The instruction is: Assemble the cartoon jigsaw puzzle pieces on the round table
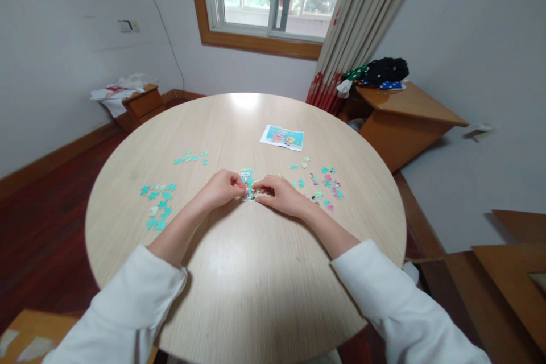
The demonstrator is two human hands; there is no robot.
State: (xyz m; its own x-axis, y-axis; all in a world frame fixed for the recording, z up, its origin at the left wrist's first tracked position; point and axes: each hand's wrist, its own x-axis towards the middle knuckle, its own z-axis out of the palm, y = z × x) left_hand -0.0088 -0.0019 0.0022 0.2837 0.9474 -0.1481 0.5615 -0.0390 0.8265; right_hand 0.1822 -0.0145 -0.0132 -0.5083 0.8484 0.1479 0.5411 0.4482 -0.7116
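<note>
Left grip (pixel 224 187) has its thumb and fingertips drawn together at the left edge of a small puzzle patch (pixel 247 176), but from my feed I cannot tell whether a piece is pinched between them. Right grip (pixel 281 194) reaches in from the other side, fingers curled, thumb on the side nearer me; its own fingers cover the contact, so I cannot tell whether it is grasping or only touching. The patch lies between the two on the round, pale wooden bench (pixel 239 284), mostly teal, partly hidden by both.

To my left I have two groups of mostly teal loose pieces: a larger one, the near pieces (pixel 165 212), beside the left forearm, and a smaller one, the far pieces (pixel 188 156), farther back. On my right, just past the right grip, mixed pieces (pixel 327 182) in teal, pink and yellow lie scattered. Beyond the grips I see a printed picture (pixel 284 137), white-bordered, showing a pink and a yellow figure on teal, lying at a slant.
</note>
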